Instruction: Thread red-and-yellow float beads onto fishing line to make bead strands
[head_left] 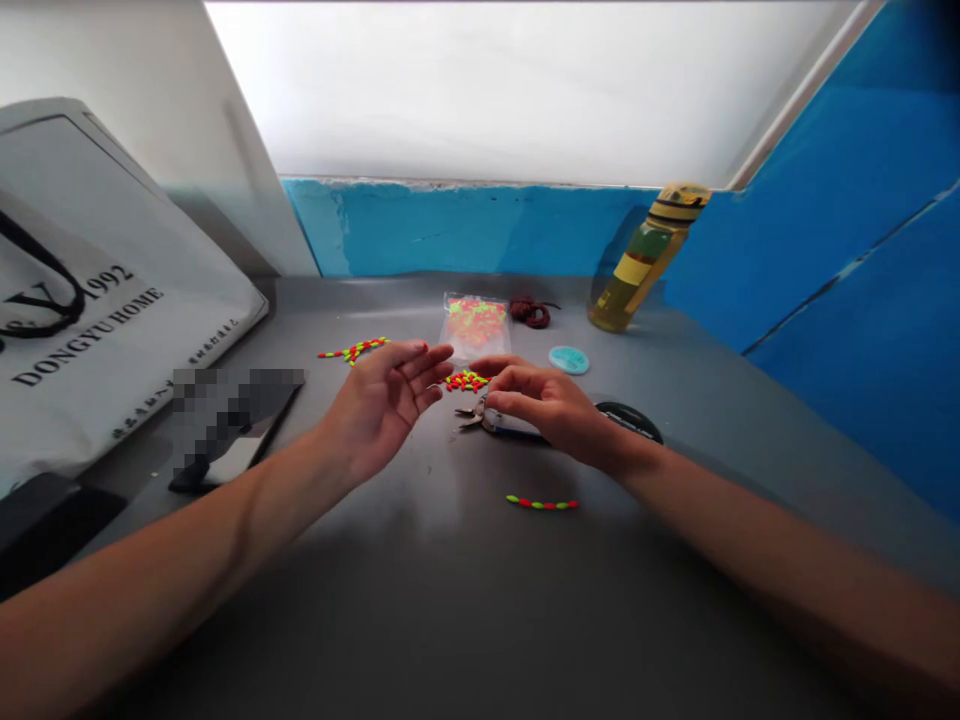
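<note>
My left hand [390,400] is turned palm inward above the table, its fingers stretched out and apart. A small red spot shows by its thumb tip; I cannot tell what it is. Just right of it, my right hand [551,400] hovers with bent, parted fingers and nothing visible in them. Its fingertips are near a pile of red and yellow-green oval beads [466,381]. Under it lie pliers [474,414], their handles partly hidden by the hand. A short row of beads [542,504] lies nearer me. More bead rows [352,352] lie behind my left hand.
At the back are a clear bag of beads [476,325], a dark red cord bundle [531,313] and a tilted-looking yellow bottle [649,260]. A light-blue round disc [569,360] and a black round object [632,422] lie right. A phone-like object [240,450] and white bag [112,280] stand left.
</note>
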